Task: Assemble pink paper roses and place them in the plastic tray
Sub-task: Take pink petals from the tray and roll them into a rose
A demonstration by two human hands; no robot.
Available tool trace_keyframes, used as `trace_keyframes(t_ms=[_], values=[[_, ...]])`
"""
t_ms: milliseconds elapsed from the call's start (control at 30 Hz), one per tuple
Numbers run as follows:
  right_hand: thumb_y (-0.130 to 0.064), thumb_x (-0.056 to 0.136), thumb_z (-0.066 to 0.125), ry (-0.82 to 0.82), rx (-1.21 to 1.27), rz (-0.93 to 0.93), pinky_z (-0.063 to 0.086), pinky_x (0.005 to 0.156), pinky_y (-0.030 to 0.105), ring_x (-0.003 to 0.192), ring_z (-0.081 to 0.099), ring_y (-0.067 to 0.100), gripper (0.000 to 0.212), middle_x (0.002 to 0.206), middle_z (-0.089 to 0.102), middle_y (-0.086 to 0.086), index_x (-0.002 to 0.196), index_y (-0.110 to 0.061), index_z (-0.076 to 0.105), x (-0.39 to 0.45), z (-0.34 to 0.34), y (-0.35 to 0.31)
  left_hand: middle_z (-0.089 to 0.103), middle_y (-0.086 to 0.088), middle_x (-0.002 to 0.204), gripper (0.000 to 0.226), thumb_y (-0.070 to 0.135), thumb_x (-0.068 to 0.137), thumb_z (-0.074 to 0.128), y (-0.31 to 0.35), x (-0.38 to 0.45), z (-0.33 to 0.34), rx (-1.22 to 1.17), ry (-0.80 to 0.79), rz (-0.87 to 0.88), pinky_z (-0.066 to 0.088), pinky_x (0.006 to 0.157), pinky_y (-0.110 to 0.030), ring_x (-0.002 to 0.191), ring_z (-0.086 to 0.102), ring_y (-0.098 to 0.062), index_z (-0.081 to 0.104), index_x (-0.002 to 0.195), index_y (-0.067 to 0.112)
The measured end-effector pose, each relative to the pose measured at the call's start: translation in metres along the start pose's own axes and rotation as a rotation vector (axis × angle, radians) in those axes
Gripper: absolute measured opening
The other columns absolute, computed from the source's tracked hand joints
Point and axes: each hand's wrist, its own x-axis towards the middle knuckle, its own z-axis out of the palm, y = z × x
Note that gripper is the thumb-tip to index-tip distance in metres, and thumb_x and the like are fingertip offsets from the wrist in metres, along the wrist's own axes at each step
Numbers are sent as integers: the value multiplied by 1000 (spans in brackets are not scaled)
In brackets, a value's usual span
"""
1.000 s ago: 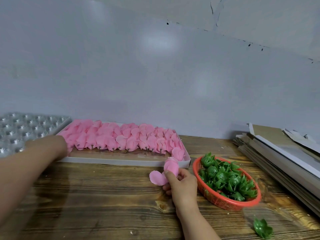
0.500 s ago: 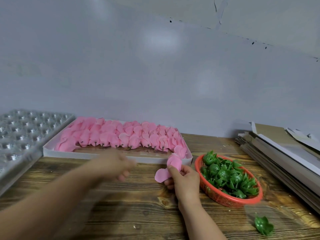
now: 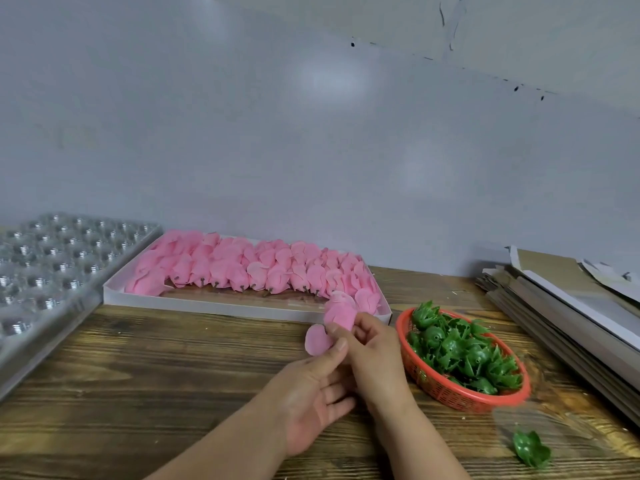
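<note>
Pink paper petals (image 3: 334, 315) are being pinched in the right hand (image 3: 375, 358), whose fingers are curling round the unfinished rose just in front of the near right corner of the white box (image 3: 221, 308). One round petal is sticking out to the left of that hand, and the thumb of the left hand (image 3: 311, 400) is pressing against it; the other left fingers are lying relaxed and half spread, palm turned up, holding nothing else that I can make out. Both hands are touching each other above the wooden worktop (image 3: 156, 368).

Rows of pink flower heads (image 3: 242, 268) are lying inside the white box, stems pointing toward the viewer, filling its back half. Left of the box, a clear plastic tray (image 3: 52, 268) with round cups is sitting tilted, and I cannot tell whether any cup is holding a rose. Right of the box, almost touching its corner, an orange basket (image 3: 429, 382) is holding a heap of green plastic calyxes (image 3: 460, 351). One loose green calyx (image 3: 530, 453) is lying on the worktop nearer the viewer than the basket. Flat cardboard sheets (image 3: 568, 306) are lying stacked further right of the box, against the grey wall (image 3: 311, 133)
</note>
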Motion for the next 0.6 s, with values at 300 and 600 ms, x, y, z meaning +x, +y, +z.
trace_keyframes(t_ms=[300, 600], values=[[-35, 75, 68, -157, -40, -36, 46, 66, 59, 74, 53, 25, 24, 85, 61, 30, 93, -18, 70, 1, -9, 0, 69, -24, 110, 35, 10, 92, 49, 13, 6, -19, -374, 76, 74, 50, 79, -45, 105, 64, -34, 55, 125, 0], [-15, 88, 63, -211, 39, 132, 52, 75, 57, 76, 64, 31, 9, 85, 69, 22, 88, -11, 72, -5, -6, -4, 70, -21, 108, 41, -2, 62, 54, 19, 9, -30, -208, 54, 154, 55, 77, -45, 95, 70, -30, 62, 103, -1]])
